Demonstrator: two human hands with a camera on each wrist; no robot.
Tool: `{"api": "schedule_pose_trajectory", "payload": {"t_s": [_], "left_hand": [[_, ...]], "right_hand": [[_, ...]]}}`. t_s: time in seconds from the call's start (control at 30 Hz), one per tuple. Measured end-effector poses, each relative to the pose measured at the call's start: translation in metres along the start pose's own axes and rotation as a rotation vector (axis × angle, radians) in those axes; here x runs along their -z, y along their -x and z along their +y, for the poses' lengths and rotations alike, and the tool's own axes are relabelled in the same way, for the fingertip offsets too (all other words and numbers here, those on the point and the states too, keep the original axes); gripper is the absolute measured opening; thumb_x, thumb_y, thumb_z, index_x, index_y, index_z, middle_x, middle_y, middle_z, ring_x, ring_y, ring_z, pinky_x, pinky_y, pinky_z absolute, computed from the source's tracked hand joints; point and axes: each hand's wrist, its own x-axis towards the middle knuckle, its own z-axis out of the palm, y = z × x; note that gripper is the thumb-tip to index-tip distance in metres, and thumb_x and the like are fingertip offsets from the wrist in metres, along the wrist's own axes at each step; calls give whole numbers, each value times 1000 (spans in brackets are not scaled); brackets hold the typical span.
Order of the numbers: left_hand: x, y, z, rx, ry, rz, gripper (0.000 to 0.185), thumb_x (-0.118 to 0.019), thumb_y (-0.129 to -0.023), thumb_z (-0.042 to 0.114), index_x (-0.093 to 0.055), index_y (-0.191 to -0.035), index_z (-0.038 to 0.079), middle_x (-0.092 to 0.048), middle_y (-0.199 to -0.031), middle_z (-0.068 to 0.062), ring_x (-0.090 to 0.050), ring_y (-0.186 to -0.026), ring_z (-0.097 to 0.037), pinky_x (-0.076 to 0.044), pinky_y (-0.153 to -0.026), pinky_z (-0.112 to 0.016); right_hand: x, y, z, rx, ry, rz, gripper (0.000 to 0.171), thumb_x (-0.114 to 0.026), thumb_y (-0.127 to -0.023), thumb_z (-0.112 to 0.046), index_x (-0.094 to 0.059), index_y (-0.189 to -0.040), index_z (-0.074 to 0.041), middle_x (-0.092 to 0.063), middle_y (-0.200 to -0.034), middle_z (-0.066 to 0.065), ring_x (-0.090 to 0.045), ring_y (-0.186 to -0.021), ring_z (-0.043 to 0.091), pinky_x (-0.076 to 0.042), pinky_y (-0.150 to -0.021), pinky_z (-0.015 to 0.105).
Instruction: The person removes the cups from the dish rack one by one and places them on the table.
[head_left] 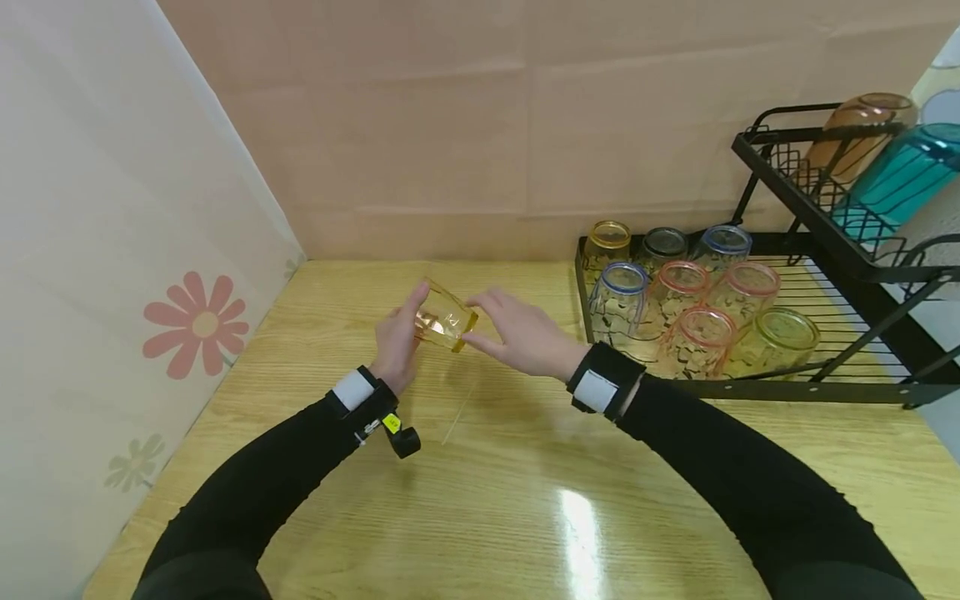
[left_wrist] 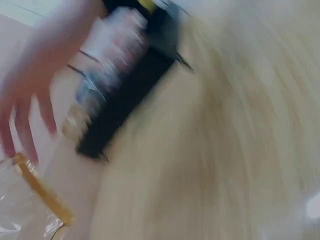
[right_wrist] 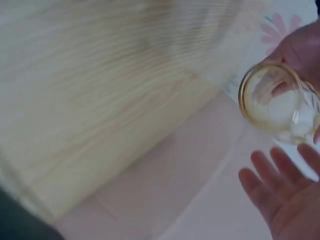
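A yellow-tinted glass [head_left: 445, 318] is tilted on its side above the wooden table [head_left: 525, 500]. My left hand [head_left: 397, 342] grips it, fingers curled round its far side. My right hand [head_left: 517, 333] is flat and open just to the right, its thumb and fingertips at the glass's near end. In the right wrist view the glass [right_wrist: 275, 100] shows its round mouth, with the left hand [right_wrist: 300, 47] behind it and the right hand's straight fingers [right_wrist: 280, 170] a little below. The left wrist view is blurred and shows only the glass's rim [left_wrist: 37, 190].
A black two-tier dish rack [head_left: 825, 387] stands at the right. Several coloured glasses [head_left: 675, 308] sit upside down on its lower tier. A brown glass [head_left: 862, 133] and a teal cup [head_left: 900, 179] lie on the upper tier. A flower-printed wall [head_left: 198, 321] bounds the left.
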Motion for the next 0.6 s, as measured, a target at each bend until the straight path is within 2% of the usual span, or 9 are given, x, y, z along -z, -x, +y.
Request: {"api": "schedule_pose_trajectory", "payload": {"t_s": [0.07, 0.17, 0.3, 0.43, 0.6], "left_hand": [[12, -6, 0, -16, -101, -9, 81, -71, -83, 55, -48, -135, -2, -45, -135, -14, -41, -120, -24, -33, -103, -39], [28, -16, -1, -42, -203, -33, 85, -70, -85, 52, -39, -143, -2, -45, -141, -16, -40, -129, -25, -29, -108, -40], [48, -33, -2, -109, -330, -33, 92, -71, -84, 52, -30, -149, 2, -42, -145, -16, -40, -133, -27, -31, -108, -41], [67, -53, -6, -205, -440, 10, 92, -74, -82, 52, -33, -147, 2, -45, -139, -19, -45, -125, -30, -39, -100, -41], [85, -73, -8, -310, -520, 85, 91, -76, -82, 47, -31, -146, -1, -45, -136, -21, -45, -122, -32, -41, -98, -43]], "right_hand": [[7, 8, 3, 89, 98, -89, 60, -54, -98, -47, -44, -143, -9, -49, -135, 12, -53, -117, 27, -50, -87, 43], [14, 20, 9, 202, 220, -189, 66, -54, -96, -52, -42, -146, -11, -46, -141, 13, -47, -126, 30, -43, -98, 46], [19, 36, 16, 294, 318, -252, 71, -54, -94, -55, -41, -147, -11, -42, -145, 17, -42, -131, 33, -37, -104, 49], [23, 49, 22, 314, 357, -266, 73, -52, -93, -58, -40, -149, -11, -39, -147, 18, -38, -134, 34, -35, -105, 50], [30, 60, 30, 284, 372, -242, 76, -53, -92, -60, -38, -150, -12, -36, -150, 18, -36, -135, 36, -35, -104, 52]]}}
